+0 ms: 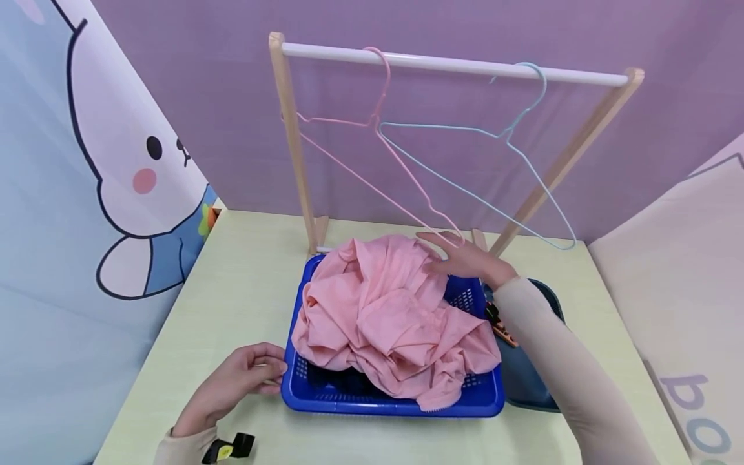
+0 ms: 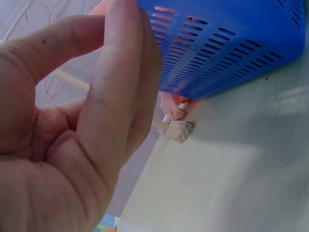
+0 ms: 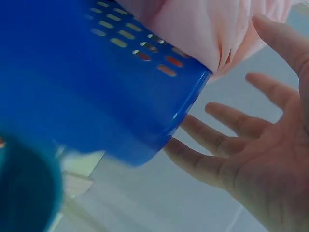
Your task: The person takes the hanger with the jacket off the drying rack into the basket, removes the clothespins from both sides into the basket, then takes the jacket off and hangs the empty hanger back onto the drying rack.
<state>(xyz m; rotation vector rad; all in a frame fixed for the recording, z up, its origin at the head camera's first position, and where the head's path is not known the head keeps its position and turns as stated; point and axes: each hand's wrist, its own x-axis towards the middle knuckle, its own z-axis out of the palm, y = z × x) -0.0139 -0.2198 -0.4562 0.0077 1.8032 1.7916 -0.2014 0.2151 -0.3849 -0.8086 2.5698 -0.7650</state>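
A crumpled pink garment (image 1: 389, 310) is heaped in the blue basket (image 1: 401, 408), spilling toward its front right edge. My left hand (image 1: 244, 381) is at the basket's left side, fingers loosely bent and fingertips close to the rim. In the left wrist view those fingers (image 2: 116, 87) overlap the perforated wall; firm contact is hard to tell. Over the far right part of the basket, my right hand (image 1: 465, 258) reaches with spread fingers beside the garment. The right wrist view shows the fingers (image 3: 236, 121) extended near the basket corner, with the palm holding nothing.
Behind the basket stands a wooden rack with a white rail (image 1: 453, 62). A pink hanger (image 1: 380, 123) and a light blue hanger (image 1: 508, 132) hang from it, the pink one reaching down near my right hand. A dark teal container (image 1: 526, 378) sits right of the basket, partly under my forearm.
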